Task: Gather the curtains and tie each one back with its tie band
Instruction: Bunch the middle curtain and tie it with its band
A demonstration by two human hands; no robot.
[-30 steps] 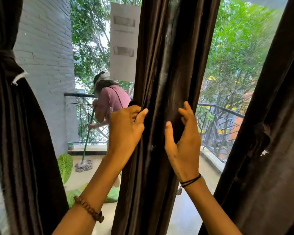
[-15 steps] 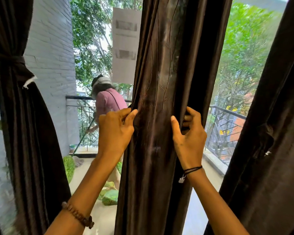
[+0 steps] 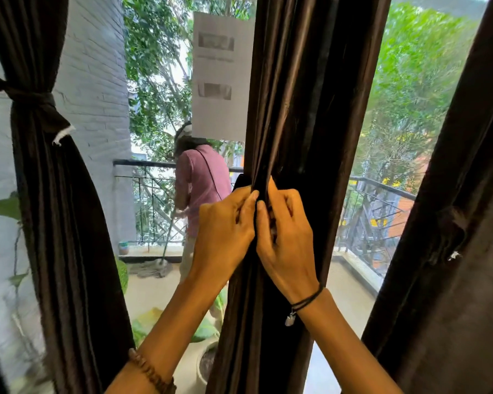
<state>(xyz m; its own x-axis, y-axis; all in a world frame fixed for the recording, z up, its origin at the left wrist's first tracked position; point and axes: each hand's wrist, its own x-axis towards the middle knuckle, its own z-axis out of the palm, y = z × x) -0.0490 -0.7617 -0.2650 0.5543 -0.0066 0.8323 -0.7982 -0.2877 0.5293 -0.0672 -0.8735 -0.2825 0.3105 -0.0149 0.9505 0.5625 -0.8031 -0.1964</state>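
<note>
A dark brown middle curtain (image 3: 310, 103) hangs straight down in front of the window. My left hand (image 3: 225, 231) and my right hand (image 3: 285, 237) meet at its left side at mid height, fingers curled into its folds and bunching the cloth together. A dark strip of cloth (image 3: 241, 180) pokes up behind my left hand; I cannot tell whether it is a tie band. On the left, another brown curtain (image 3: 60, 223) is gathered and bound by its tie band (image 3: 32, 98). A third brown curtain (image 3: 453, 251) hangs loose on the right.
Behind the glass is a balcony with a black railing (image 3: 382, 189), potted plants (image 3: 208, 331) and a white brick wall (image 3: 97, 109). A person in a pink shirt (image 3: 202, 183) mops there. A paper sheet (image 3: 219, 75) is stuck on the window.
My two hands have come together from either side of the middle curtain, squeezing its folds into a narrower bundle. The view has shifted slightly right and up.
</note>
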